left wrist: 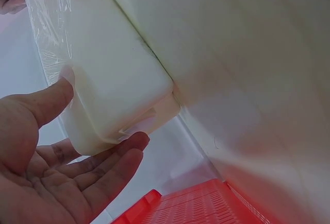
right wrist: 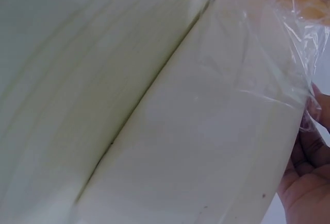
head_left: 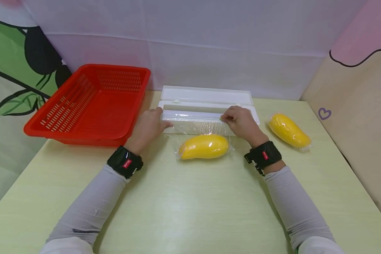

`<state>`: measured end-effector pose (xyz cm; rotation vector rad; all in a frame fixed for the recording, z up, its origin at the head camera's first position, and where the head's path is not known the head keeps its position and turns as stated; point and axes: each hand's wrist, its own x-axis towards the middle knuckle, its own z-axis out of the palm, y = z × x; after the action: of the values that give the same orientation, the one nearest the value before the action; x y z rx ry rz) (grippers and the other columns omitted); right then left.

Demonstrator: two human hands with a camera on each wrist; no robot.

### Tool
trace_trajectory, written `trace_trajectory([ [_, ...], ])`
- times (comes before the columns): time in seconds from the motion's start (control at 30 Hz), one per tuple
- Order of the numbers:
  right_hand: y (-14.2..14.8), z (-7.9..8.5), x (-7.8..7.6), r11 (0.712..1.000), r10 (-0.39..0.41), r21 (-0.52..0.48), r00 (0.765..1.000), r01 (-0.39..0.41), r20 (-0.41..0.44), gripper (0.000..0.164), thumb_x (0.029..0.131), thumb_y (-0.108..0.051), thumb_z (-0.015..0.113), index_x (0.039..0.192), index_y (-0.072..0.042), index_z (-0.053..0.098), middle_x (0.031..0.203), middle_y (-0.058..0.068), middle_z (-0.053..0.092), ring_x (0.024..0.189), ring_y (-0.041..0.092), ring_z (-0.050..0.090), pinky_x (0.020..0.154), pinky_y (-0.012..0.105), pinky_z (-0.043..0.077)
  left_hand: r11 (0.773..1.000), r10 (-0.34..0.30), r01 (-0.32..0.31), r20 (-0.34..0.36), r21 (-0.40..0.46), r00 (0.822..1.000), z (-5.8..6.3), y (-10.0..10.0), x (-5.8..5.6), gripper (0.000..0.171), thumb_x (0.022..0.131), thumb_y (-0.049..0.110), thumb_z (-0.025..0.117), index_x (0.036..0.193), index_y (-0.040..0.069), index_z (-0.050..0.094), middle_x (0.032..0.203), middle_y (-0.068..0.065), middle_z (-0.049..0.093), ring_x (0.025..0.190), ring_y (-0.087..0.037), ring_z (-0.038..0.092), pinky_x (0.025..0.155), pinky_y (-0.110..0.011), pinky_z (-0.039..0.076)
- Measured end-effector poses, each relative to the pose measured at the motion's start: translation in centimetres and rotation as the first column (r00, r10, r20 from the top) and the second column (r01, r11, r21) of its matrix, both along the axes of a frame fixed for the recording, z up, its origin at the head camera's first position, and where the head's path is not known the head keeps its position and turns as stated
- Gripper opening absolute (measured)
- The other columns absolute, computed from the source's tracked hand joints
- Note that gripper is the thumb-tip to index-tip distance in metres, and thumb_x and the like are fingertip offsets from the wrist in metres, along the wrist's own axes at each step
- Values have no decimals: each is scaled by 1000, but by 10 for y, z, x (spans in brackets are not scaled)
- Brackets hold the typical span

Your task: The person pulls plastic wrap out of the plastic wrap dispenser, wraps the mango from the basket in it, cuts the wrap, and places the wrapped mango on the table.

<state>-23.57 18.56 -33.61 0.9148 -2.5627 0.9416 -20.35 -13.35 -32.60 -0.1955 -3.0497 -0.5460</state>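
A white cling film dispenser (head_left: 206,96) lies with its lid up and a film roll inside. Clear cling film (head_left: 198,127) runs from it over its front wall to a yellow mango (head_left: 204,147) on the table. My left hand (head_left: 147,127) grips the dispenser's left end, thumb on the front wall and fingers against the end face, as the left wrist view confirms. At the front rail my right hand (head_left: 241,121) pinches a small yellow-green slider, mostly hidden by the fingertips. In the right wrist view, film (right wrist: 304,44) drapes close to those fingers.
To the left of the dispenser stands a red plastic basket (head_left: 124,131). A second yellow mango (head_left: 289,131), wrapped in film, lies at the right. Behind the table hangs a pale cloth (head_left: 203,67), and a side panel (head_left: 352,116) borders the right edge.
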Motion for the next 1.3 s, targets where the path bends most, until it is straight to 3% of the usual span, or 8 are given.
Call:
trace_trajectory([
  [0.83,-24,0,-2,999,54,2,998,-54,27,3,88,2,72,90,2,75,85,12,69,75,23,61,70,34,53,1000,0,0,1,1,1000,0,1,2,51,86,37,78,112,-2,57,80,-13,57,75,-29,54,63,-33,47],
  [1.3,-34,2,-2,998,40,43,999,-41,34,5,89,1,71,91,2,75,86,12,70,76,23,60,71,34,52,1000,6,-6,-5,-27,1000,1,1,1,52,85,39,78,110,-1,57,78,-13,57,73,-29,54,61,-33,45],
])
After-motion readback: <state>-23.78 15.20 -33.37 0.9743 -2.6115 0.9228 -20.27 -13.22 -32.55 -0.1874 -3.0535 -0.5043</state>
